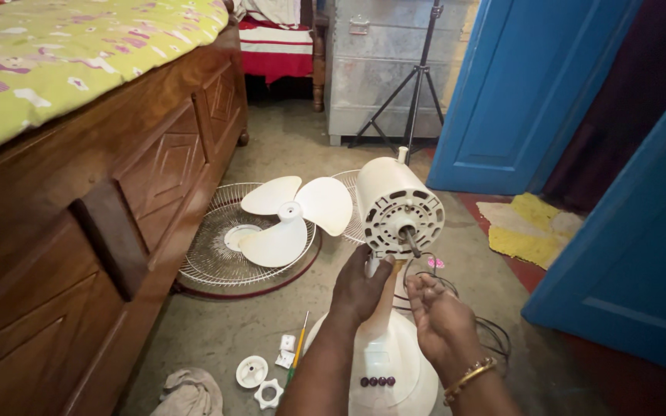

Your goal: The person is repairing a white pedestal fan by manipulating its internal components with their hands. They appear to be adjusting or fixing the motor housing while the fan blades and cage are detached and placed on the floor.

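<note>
A cream plastic table fan with its motor housing exposed (399,208) stands upright on the concrete floor (287,146), its bare metal shaft facing the camera. The left hand (358,289) grasps the fan's neck just below the motor, fingers wrapped around it. The right hand (439,314) is held just beside the neck, palm up, fingers loosely curled and gripping nothing. Left of the fan, a white three-bladed plastic propeller (290,216) lies on a round wire grille guard (217,262). Near the fan's base, to its left, lie a yellow-handled screwdriver (298,356), a white round plastic cap (251,371), a white lobed plastic nut (268,394) and a crumpled grey cloth (189,393).
</note>
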